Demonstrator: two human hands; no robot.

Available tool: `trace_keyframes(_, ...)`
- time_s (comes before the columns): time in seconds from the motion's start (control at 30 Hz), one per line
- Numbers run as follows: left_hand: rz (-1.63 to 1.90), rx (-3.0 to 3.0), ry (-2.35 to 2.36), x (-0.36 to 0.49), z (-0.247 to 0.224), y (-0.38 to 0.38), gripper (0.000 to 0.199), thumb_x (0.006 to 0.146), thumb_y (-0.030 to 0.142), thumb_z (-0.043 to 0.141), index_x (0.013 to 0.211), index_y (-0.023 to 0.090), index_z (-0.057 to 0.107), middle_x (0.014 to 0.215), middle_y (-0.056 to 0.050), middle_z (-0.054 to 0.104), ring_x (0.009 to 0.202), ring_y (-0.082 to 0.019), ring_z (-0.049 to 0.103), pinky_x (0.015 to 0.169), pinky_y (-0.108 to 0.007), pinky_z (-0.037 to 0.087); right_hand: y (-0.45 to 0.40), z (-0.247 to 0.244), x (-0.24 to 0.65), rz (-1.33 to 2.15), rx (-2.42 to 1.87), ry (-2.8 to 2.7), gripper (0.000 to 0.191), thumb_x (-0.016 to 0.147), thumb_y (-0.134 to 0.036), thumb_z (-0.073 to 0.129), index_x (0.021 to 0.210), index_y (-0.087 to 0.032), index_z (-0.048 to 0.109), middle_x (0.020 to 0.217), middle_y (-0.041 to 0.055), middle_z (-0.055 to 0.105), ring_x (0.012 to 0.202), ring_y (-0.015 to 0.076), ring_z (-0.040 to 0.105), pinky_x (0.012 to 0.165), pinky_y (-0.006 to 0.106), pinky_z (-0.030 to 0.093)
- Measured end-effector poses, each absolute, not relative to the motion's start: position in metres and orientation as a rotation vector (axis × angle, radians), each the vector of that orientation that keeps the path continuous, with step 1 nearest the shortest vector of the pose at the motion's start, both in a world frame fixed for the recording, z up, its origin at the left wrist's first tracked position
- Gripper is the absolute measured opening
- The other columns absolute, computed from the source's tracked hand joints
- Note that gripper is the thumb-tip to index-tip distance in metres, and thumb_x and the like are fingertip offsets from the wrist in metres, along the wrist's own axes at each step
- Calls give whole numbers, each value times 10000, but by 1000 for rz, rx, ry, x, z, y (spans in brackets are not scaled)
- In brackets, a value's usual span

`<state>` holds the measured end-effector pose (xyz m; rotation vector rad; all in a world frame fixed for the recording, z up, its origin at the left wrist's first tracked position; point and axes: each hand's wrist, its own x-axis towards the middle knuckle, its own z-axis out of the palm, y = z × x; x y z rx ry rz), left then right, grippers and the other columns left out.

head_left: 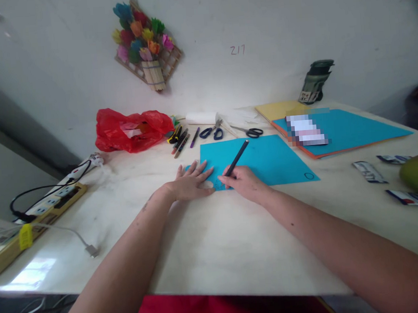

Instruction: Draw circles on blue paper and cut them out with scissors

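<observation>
A bright blue sheet of paper (267, 159) lies flat on the pale table. My left hand (190, 183) rests on its left end with the fingers spread. In my right hand (245, 182) is a black pen (237, 158), its lower tip down near the sheet's front left part. Faint marks show on the paper between my two hands. A small drawn circle (309, 175) is at the sheet's front right corner. The exact point where the pen meets the paper is hidden by my fingers.
Scissors (212, 130), a second pair of scissors (252, 132), pens (182, 145) and a red plastic bag (131, 131) lie behind the sheet. Stacked coloured paper (358, 128) carries a phone (307, 130) at right. Small packets (369, 172) lie nearer. A power strip (53, 205) is at left.
</observation>
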<state>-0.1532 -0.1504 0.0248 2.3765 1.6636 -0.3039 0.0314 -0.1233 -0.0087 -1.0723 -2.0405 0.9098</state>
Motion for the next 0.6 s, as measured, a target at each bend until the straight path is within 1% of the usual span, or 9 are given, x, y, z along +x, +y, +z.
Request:
trace_keyframes(0.27,-293,2363,1662,-153,25,-150,729,736,699,186,1355,337,51,1419,20,-70,1274,-293,-106,949,-584,-46,-124,-8,30,904,-1054,-2062,202,737,-344,507,634,-177,554,591,24,589,586,133,542,559,243,397)
trace_keyframes(0.47,-285,2355,1658,-153,25,-151,729,740,690,205,1355,331,47,1417,22,-72,1273,-293,-109,953,-578,-48,-127,5,36,1084,-1063,-1882,195,728,-329,509,607,-176,515,596,14,578,596,132,544,584,253,407)
trace_keyframes(0.6,-282,2355,1669,-153,25,-150,729,741,687,210,1355,331,44,1417,25,-69,1273,-295,-106,951,-580,-48,-123,10,43,1111,-1043,-1848,195,717,-328,524,601,-172,515,587,7,572,610,134,546,616,266,408)
